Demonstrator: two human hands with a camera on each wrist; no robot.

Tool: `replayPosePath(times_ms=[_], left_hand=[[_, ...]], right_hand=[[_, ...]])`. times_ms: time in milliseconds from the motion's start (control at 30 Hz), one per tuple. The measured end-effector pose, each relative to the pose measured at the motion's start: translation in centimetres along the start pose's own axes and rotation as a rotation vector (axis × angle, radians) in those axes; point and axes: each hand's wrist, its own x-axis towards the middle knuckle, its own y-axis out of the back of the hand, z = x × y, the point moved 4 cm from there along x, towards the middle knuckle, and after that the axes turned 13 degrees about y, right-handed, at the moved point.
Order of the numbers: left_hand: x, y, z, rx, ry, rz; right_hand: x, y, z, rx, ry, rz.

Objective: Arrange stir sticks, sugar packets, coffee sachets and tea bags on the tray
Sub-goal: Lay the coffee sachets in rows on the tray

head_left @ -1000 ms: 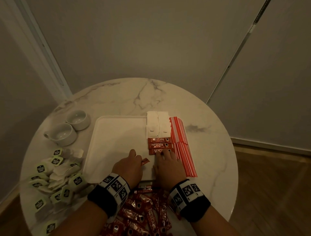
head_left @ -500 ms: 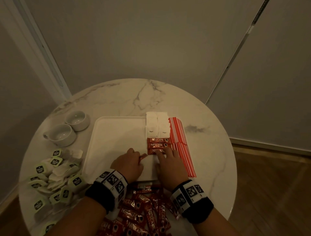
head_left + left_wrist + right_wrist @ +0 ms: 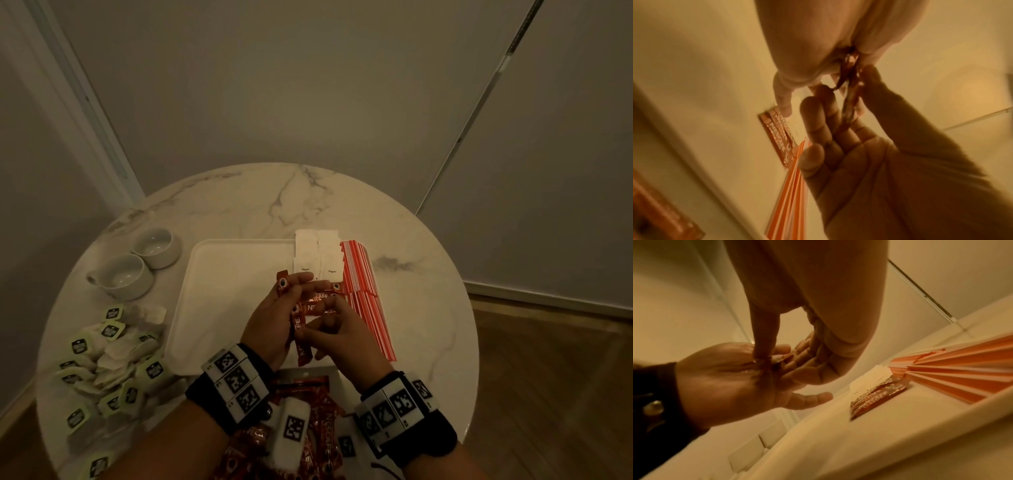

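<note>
Dim warm light, blurred wrist views

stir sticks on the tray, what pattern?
Red and white stripes on the stir sticks; head view shows it best.

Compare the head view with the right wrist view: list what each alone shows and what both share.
Head view only: the tea bags heaped on the table left of the tray, two white cups, and loose coffee sachets near the wrists.

Right wrist view only: the left hand's upturned palm.

Both: the left hand and right hand pinching red sachets together above the tray, with sugar packets, laid sachets and stir sticks on it.
</note>
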Motion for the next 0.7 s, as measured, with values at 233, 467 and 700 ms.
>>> replayPosePath(times_ms=[233,467,700], left_hand=[[0.3,1.8,-1.1,0.043,0.035,0.08],[-0.8,1.9,-2.8,0.238,0.061,0.17],[-1.6,1.3,-3.6,0.447,-0.007,0.15]], right_hand=[[-0.2,0.6,0.7,-0.042,0.024,0.089],[0.1,1.0,0.9,-0.017,0.069,0.297],[-0.1,0.9,0.5,0.007,0.149,0.38]])
